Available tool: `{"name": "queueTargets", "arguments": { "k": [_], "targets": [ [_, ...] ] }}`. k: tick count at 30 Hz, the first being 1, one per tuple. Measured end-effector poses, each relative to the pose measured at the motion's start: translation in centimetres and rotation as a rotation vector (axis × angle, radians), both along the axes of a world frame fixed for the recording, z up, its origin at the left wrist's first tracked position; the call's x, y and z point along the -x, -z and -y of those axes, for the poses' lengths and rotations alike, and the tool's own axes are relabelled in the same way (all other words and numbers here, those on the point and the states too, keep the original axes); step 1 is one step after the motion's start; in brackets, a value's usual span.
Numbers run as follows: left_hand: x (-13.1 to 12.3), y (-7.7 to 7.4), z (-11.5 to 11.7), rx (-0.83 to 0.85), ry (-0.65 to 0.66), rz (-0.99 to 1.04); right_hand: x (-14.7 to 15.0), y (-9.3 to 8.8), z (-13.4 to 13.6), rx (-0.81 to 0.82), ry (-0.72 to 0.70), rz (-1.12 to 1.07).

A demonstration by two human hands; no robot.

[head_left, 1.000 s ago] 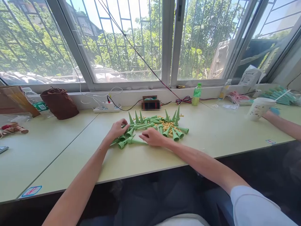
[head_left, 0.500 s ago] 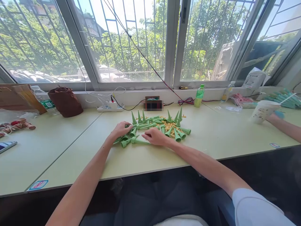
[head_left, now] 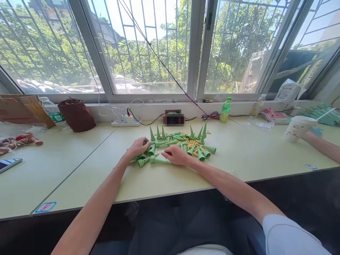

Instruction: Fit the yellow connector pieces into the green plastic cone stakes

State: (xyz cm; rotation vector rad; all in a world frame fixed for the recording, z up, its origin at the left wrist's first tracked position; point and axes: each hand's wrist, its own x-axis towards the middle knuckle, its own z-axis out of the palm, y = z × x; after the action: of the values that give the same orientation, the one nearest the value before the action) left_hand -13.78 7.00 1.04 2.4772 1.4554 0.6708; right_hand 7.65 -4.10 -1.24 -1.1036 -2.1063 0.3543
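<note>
A pile of green plastic spikes (head_left: 166, 143), pointed cones with wide hollow ends, lies on the table, a few of them upright. Small yellow pegs (head_left: 191, 144) are heaped among them on the right. My left hand (head_left: 138, 147) rests at the pile's left side, its fingers loosely bent and apart over the spikes there; no held thing shows. My right hand (head_left: 175, 155) lies at the front of the pile, fingers curled in. Its underside is hidden, and a lying green spike (head_left: 159, 160) reaches up against it.
Behind the pile stand a blurred dark device (head_left: 174, 119) and a power strip (head_left: 126, 121). A brown bag (head_left: 76, 115) is at left, a green-capped bottle (head_left: 225, 110) at right. Another person's arm (head_left: 322, 145) lies by a white cup (head_left: 299, 128). The table's front edge (head_left: 164, 196) runs below my wrists.
The whole view has shifted slightly down and right, as the camera tilts. Both hands stay in the same places at the pile; nothing has visibly been picked up or let go.
</note>
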Motion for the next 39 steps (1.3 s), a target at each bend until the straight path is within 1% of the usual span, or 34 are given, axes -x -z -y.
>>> {"name": "queueTargets", "arguments": {
  "k": [3,7,12,16,20,22,25,27,30,33,39],
  "targets": [
    [0.0,0.3,-0.1,-0.042,0.008,-0.016,0.0,0.0,-0.1,-0.006,0.008,-0.010],
    [0.1,0.5,0.0,-0.098,0.009,0.014,0.0,0.0,-0.2,-0.021,0.009,-0.026],
    [0.2,-0.2,0.7,-0.143,0.038,0.034,-0.1,-0.5,-0.3,-0.033,0.045,-0.063],
    [0.1,-0.7,1.1,-0.227,0.017,0.090,-0.8,-1.1,-0.5,-0.076,0.089,-0.082],
    [0.1,-0.7,1.1,-0.334,0.031,0.225,-2.1,-1.7,-0.9,-0.132,0.155,-0.072],
    [0.1,-0.6,1.1,-0.358,0.054,0.310,-3.0,-2.1,-1.2,-0.164,0.196,-0.063],
    [0.1,-0.6,1.2,-0.407,0.079,0.378,-4.6,-2.7,-1.6,-0.205,0.258,-0.047],
    [0.0,-0.6,1.3,-0.410,0.092,0.411,-5.9,-2.9,-2.0,-0.207,0.289,-0.018],
    [-0.2,-0.6,1.5,-0.397,0.101,0.439,-7.7,-2.6,-2.6,-0.179,0.343,0.030],
    [-0.4,-0.5,1.5,-0.398,0.116,0.448,-9.0,-2.0,-3.1,-0.154,0.355,0.055],
    [-0.6,-0.2,1.4,-0.416,0.112,0.463,-9.3,-1.6,-3.4,-0.076,0.344,0.092]
  ]
}}
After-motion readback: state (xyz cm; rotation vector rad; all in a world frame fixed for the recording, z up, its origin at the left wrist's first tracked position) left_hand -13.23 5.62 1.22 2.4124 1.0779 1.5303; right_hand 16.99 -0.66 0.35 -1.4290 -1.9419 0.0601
